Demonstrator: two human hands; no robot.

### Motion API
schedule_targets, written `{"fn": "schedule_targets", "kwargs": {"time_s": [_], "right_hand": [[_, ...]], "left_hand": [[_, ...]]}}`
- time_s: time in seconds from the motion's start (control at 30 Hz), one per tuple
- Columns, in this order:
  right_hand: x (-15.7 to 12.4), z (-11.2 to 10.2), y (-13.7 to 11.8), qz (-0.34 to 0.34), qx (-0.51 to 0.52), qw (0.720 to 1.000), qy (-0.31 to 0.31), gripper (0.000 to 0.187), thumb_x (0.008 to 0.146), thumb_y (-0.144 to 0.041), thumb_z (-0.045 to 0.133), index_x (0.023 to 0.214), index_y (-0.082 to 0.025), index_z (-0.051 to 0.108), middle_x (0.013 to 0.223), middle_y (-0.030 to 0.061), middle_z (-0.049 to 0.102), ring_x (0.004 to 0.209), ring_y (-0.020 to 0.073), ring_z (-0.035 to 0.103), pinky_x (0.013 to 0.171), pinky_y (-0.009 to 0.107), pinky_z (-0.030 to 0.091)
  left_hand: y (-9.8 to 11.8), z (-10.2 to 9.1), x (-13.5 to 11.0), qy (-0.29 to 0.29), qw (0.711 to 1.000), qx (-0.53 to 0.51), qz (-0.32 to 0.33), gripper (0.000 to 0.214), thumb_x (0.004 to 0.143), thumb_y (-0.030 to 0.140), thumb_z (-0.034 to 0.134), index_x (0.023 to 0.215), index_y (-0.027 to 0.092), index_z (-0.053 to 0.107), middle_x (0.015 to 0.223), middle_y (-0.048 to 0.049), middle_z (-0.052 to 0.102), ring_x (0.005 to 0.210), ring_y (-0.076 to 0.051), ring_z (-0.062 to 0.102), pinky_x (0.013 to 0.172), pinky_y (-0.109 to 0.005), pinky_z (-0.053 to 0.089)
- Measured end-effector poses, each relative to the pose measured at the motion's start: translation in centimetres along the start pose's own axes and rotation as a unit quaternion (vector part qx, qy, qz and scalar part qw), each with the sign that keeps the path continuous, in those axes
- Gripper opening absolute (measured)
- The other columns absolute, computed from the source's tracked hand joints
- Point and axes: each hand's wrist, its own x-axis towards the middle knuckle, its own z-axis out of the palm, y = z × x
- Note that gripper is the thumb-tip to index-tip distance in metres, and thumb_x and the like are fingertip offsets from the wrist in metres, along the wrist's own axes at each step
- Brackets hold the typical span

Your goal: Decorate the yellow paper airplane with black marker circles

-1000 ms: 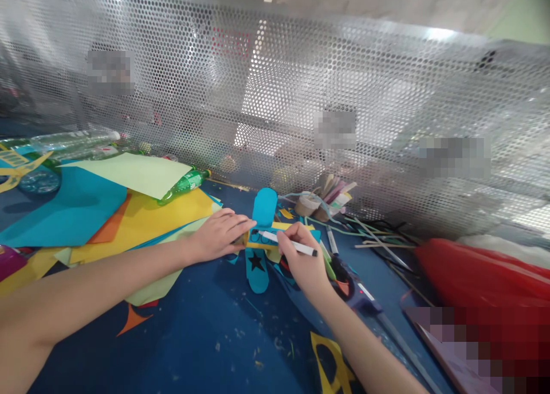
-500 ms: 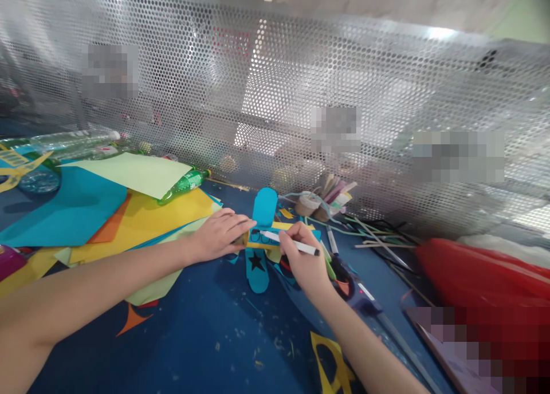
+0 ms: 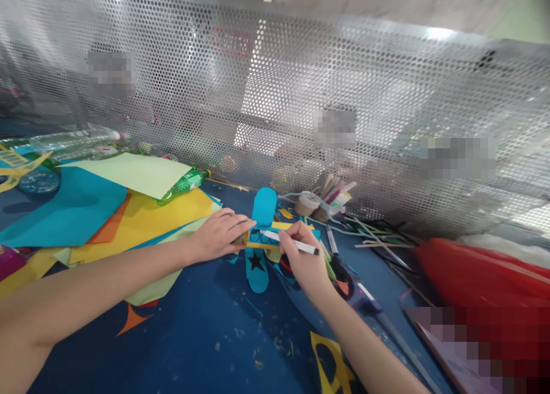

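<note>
A paper craft plane (image 3: 260, 233) lies on the dark blue table (image 3: 201, 337): a long cyan strip with a black star, crossing a yellow body. My left hand (image 3: 219, 232) presses on the yellow body's left end, fingers curled around it. My right hand (image 3: 303, 256) is closed on a white marker pen (image 3: 290, 242), its tip touching the plane where small circles are drawn.
Sheets of cyan, yellow, orange and pale green paper (image 3: 107, 211) lie at the left with a green plastic bottle (image 3: 184, 183). Tape rolls (image 3: 318, 202), sticks and scissors (image 3: 356, 291) clutter the right. A red cloth (image 3: 472, 274) sits far right. A perforated metal screen (image 3: 301, 96) closes the back.
Almost nothing: the pen tip shifts slightly along the plane while both hands stay where they were.
</note>
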Motion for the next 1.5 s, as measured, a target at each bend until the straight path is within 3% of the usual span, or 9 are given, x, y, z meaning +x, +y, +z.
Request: {"fn": "schedule_targets", "kwargs": {"time_s": [1.5], "right_hand": [[-0.01,-0.10,-0.45,0.014,-0.009,1.000,0.003,0.027,0.080,-0.033,0.056,0.063,-0.025,0.038,0.049,-0.0067,0.043,0.046,0.0118,0.037,0.048,0.026,0.031]], "left_hand": [[-0.23,0.36,-0.33,-0.029,0.999,-0.025,-0.012,0.046,0.095,0.040,0.052,0.134,0.017,0.043,0.123,-0.0117,0.060,0.112,-0.024,0.057,0.102,-0.042,0.037]]}}
